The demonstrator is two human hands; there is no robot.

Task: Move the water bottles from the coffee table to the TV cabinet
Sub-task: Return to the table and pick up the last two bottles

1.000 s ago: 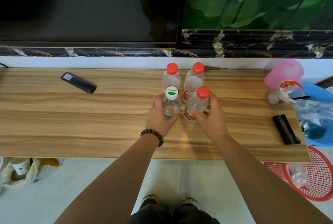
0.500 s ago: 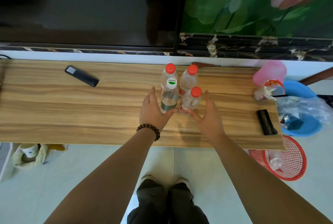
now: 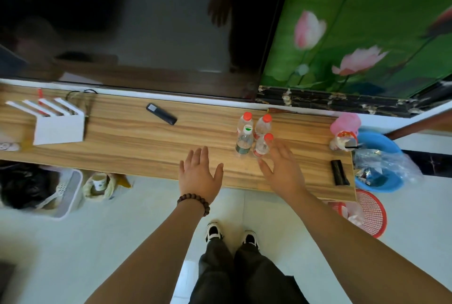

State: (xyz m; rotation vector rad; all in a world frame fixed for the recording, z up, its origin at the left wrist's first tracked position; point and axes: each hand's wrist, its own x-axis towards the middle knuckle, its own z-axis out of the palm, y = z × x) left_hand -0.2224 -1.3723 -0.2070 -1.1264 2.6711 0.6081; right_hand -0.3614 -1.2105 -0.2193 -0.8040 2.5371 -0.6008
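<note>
Several clear water bottles stand upright in a tight cluster on the wooden TV cabinet [image 3: 146, 147]. The front left one has a white and green cap [image 3: 244, 141]; the front right one [image 3: 261, 145] and two behind [image 3: 263, 125] have red caps. My left hand [image 3: 199, 172] hovers open over the cabinet's front edge, left of the cluster and apart from it. My right hand [image 3: 283, 167] is open just right of the front red-capped bottle, fingertips close to it, holding nothing. A bead bracelet circles my left wrist.
A black remote [image 3: 161, 114] lies left of the bottles, a white router [image 3: 57, 123] at far left, a black object [image 3: 339, 176] and a pink cup [image 3: 344, 123] at right. The TV screen [image 3: 134, 22] stands behind. Blue basin [image 3: 378, 164] and red basket [image 3: 371, 213] sit beside the cabinet's right end.
Both hands let go of the front bottles and drew back toward me, the left one drifting left. The camera pulled back and higher, bringing more floor and the cabinet's left end into view.
</note>
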